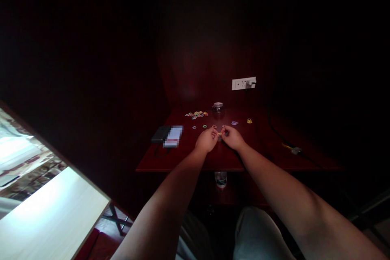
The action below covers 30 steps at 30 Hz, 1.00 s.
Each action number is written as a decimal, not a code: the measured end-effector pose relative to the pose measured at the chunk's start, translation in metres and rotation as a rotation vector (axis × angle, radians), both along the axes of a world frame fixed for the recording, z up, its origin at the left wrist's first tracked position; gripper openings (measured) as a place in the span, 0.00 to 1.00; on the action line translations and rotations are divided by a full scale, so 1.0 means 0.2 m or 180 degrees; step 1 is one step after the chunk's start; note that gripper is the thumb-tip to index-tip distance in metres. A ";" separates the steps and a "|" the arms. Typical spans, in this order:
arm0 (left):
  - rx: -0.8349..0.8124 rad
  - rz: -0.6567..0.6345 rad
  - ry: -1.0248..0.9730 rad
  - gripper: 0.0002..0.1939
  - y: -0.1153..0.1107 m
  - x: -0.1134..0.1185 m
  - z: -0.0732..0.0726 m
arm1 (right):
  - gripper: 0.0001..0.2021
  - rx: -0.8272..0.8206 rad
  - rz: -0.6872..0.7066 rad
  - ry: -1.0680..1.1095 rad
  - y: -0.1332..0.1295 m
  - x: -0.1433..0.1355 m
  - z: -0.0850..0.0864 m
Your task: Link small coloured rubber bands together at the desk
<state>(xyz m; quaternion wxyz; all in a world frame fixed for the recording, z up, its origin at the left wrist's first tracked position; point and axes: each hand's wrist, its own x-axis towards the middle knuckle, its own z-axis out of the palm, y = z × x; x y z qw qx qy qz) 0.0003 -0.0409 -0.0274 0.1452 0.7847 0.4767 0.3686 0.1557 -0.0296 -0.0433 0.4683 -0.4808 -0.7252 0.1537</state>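
Observation:
Between my fingertips is a small yellow elastic hair band [219,133]. My left hand [207,139] pinches one side of it and my right hand [232,137] the other, a little above the dark red table [183,161]. Just beyond the hands lies a row of single bands: a pale one [194,127], a green one [204,126] and a pink one [214,126]. Another band is partly covered by my right hand. Farther right are a purple cluster of bands [234,123] and a yellow one [249,121]. A pile of mixed coloured bands [197,115] lies at the back left.
A clear lidded jar [218,108] stands at the back. A black device [160,134] and a lit phone [173,136] lie on the left. A cable with a connector [295,150] is at right, below the wall socket [243,83]. A bottle [221,179] stands under the tabletop.

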 end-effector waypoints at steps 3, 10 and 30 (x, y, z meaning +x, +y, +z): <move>0.0051 -0.0031 -0.0001 0.05 0.00 0.00 0.00 | 0.04 -0.0068 -0.0018 -0.0002 0.00 0.00 0.00; 0.0081 0.0000 0.0008 0.04 0.00 0.00 0.01 | 0.05 -0.0186 -0.0062 -0.0101 -0.01 0.00 0.00; 0.0128 -0.0035 0.0023 0.04 -0.02 0.00 0.03 | 0.02 -0.0113 -0.0232 -0.0299 -0.02 -0.01 0.02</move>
